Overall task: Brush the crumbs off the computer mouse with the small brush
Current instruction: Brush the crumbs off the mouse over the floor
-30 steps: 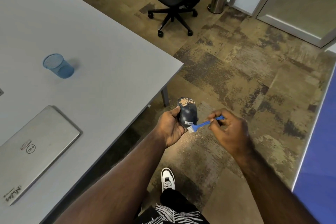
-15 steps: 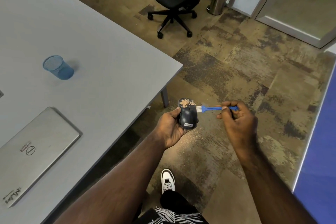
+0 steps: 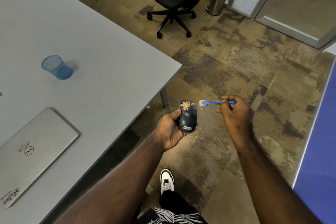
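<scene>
The left hand (image 3: 171, 129) is cradling the computer mouse (image 3: 188, 115) out over the carpet (image 3: 236, 71), probably so its crumbs (image 3: 186, 105) are falling clear of the table (image 3: 101, 45), while the right hand (image 3: 234, 114) is pinching the small brush (image 3: 213, 102) (bristles just beside the mouse, not touching).

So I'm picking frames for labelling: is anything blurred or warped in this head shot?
Head view: the right hand and wrist are motion-smeared; the mouse, its crumbs and the brush stay fairly sharp; wide-angle distortion bends the table edges; lighting is even, without harsh glare.
</scene>
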Tool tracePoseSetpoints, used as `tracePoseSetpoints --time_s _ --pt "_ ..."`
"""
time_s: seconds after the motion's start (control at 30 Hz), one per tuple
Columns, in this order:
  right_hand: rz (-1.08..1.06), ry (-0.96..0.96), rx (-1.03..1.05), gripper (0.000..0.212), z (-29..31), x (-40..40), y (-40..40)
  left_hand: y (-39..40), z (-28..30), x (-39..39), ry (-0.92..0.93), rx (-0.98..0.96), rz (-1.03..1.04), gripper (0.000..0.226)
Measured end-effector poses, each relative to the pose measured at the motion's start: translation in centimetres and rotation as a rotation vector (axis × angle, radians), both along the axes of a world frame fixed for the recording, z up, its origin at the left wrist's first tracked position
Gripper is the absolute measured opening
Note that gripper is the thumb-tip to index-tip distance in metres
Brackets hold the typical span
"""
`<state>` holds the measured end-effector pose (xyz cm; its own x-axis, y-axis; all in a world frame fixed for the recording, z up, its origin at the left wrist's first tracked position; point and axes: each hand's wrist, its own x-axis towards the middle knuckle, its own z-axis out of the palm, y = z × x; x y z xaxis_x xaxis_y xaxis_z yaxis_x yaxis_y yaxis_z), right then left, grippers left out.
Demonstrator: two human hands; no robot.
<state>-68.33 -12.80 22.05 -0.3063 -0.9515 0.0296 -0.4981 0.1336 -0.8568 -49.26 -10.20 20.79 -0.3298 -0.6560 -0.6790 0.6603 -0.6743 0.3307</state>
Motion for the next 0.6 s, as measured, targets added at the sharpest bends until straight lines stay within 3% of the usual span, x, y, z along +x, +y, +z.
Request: tracePoseSetpoints --time_s 0.43,0.53,0.6 --pt "0.029 -0.129 -0.017 0.014 0.1 -0.7 0.0 0.0 -0.1 0.2 -0.007 0.007 -0.006 0.043" --pt "0.093 -0.062 0.029 0.016 0.0 -0.6 0.2 0.0 -0.2 0.3 -0.012 0.009 -0.008 0.044" --pt "0.023 -0.038 0.030 0.013 0.1 -0.9 -0.1 0.1 -0.3 0.3 -0.012 0.014 -0.007 0.045"
